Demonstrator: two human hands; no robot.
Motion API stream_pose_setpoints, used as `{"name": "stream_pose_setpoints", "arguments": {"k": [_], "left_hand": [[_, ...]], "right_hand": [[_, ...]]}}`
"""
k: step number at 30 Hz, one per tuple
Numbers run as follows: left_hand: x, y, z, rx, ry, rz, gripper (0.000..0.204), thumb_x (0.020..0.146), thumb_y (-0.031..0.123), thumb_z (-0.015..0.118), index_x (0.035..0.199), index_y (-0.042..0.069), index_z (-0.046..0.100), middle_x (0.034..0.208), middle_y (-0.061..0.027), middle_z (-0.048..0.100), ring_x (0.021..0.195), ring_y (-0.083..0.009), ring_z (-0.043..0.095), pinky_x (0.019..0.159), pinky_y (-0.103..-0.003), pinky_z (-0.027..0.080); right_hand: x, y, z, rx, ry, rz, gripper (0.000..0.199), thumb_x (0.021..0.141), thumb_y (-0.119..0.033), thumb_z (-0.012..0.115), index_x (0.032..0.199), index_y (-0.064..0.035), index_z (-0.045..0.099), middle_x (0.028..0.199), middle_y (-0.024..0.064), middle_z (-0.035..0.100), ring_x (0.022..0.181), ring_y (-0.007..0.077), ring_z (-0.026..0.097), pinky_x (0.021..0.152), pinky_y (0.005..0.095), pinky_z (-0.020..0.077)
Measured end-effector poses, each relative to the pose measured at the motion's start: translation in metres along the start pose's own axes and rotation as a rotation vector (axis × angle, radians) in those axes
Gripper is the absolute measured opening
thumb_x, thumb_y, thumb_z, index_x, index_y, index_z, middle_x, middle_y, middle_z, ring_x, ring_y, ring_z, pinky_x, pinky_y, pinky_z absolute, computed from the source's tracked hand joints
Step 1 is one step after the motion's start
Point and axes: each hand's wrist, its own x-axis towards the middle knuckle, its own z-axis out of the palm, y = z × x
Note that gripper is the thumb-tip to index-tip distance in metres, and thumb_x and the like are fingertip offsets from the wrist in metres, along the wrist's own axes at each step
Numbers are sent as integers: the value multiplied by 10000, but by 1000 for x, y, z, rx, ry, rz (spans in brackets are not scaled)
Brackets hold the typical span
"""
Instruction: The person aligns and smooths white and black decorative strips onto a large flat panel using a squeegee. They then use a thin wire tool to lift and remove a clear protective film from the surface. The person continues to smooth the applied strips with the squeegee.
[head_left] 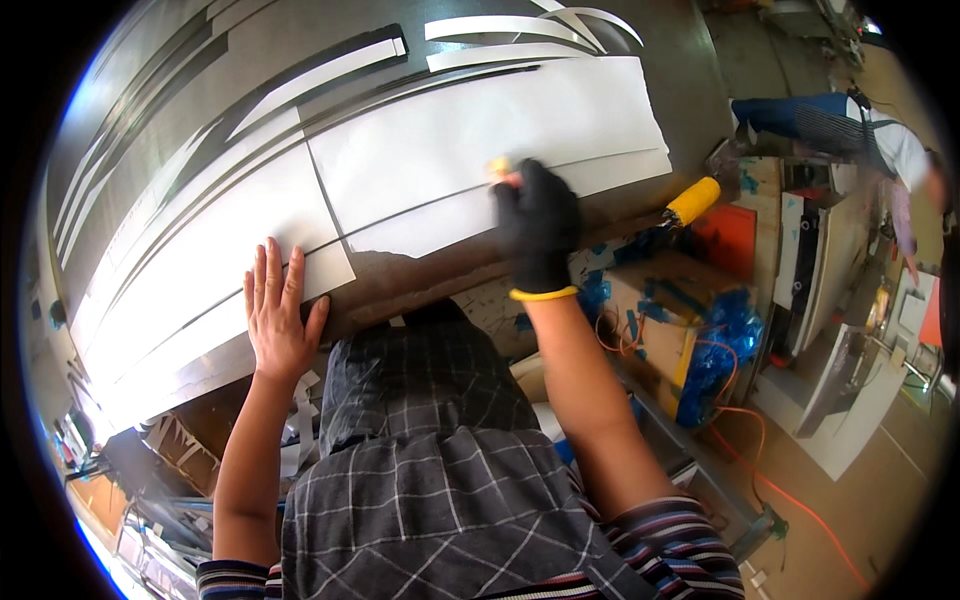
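My bare left hand (pixel 275 318) lies flat with fingers stretched out on the near part of a white sheet (pixel 215 205). A second white sheet (pixel 430 130) adjoins it on the right, with a ragged right edge and a torn-looking near edge. A long thin dark line runs across both sheets. Over the right sheet is my right hand (pixel 540 215), in a black glove with a yellow cuff. It is closed on a small yellow and reddish object (pixel 500 168), blurred by motion, so its kind cannot be told.
Narrow white strips (pixel 510 55) lie at the far side of the dark table (pixel 690 110). A yellow roller (pixel 692 202) sits by its right edge. Right of me stand a cardboard box (pixel 640 290) and blue plastic wrap (pixel 715 355); an orange hose (pixel 790 497) crosses the floor. A co-worker (pixel 850 125) is farther right.
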Motion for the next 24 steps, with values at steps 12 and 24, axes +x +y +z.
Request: {"name": "stream_pose_setpoints", "arguments": {"k": [12,24], "left_hand": [[0,3,-2,-15,15,2,641,878,273,592,1458,127,361,1545,-182,239,1440,-354,195,1153,-501,154],[-2,10,0,-20,18,-13,617,884,251,580,1453,135,371,1539,-181,256,1437,-352,207,1154,-498,154]], "right_hand": [[5,-1,-6,-62,-99,86,214,845,-252,635,764,-77,542,709,120,596,701,324,609,613,412,477],[11,41,-8,-158,86,96,194,852,-211,636,738,-86,542,714,105,625,707,292,629,620,399,490]]}}
